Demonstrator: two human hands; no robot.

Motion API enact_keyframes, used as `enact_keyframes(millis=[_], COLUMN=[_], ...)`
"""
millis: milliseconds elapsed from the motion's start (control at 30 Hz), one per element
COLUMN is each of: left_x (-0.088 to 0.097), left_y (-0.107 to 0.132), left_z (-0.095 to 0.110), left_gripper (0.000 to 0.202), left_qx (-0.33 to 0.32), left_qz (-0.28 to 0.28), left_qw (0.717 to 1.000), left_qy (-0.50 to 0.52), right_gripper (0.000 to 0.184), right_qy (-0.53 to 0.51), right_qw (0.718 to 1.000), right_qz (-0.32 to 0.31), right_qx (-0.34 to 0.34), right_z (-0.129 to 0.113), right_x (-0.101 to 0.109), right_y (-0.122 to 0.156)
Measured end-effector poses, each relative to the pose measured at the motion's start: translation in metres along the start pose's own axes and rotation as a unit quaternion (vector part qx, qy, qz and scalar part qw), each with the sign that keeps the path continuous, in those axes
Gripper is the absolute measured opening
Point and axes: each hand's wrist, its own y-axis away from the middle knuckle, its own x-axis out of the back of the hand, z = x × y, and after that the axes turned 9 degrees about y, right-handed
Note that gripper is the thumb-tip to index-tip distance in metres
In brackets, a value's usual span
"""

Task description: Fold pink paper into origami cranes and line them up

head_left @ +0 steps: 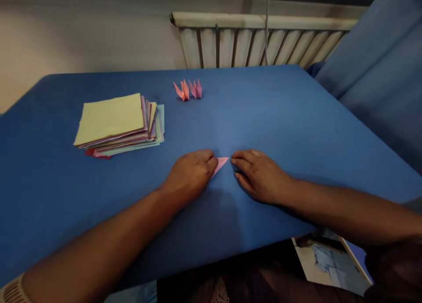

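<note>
A small piece of pink folded paper (pixel 220 164) lies on the blue table, its pointed end facing right. My left hand (pixel 194 169) is closed over the paper's left part, so most of it is hidden. Just beyond the point rests my right hand (pixel 260 173), fingers bent and a gap showing between them and the thumb; nothing is visible in it. Farther back stand two folded paper cranes, an orange-pink one (pixel 183 92) and a darker pink one (pixel 197 90).
To the left is a thick stack of coloured paper (pixel 112 120), a yellow sheet on top and a red piece sticking out below. A radiator (pixel 231 43) and a hanging cord (pixel 267 34) are behind the blue table (pixel 263 118). Blue curtain (pixel 379 61) borders the right side.
</note>
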Motion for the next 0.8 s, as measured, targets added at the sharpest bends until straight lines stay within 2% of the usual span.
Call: enact_keyframes(millis=[167, 367, 500, 667, 800], left_x=[0.0, 0.001, 0.001, -0.003, -0.006], left_y=[0.001, 0.002, 0.003, 0.002, 0.001], left_z=[0.001, 0.002, 0.001, -0.006, -0.012], left_gripper=[0.034, 0.029, 0.028, 0.026, 0.023], left_qx=[-0.002, 0.009, 0.024, 0.03, 0.056], left_qz=[0.002, -0.014, -0.014, 0.017, 0.032], left_qw=[1.0, 1.0, 0.999, 0.995, 0.979], left_qy=[-0.01, 0.004, 0.019, 0.096, 0.194], right_gripper=[0.056, 0.05, 0.049, 0.044, 0.04], right_qy=[0.028, 0.067, 0.076, 0.06, 0.032], right_qw=[0.999, 0.997, 0.996, 0.998, 0.999], right_qz=[0.022, -0.021, -0.028, -0.004, 0.018], right_qx=[-0.017, -0.01, -0.021, -0.023, 0.011], right_z=[-0.003, -0.007, -0.007, -0.003, -0.001], right_x=[-0.006, 0.001, 0.006, 0.004, -0.001], right_y=[-0.002, -0.004, -0.003, 0.001, 0.002])
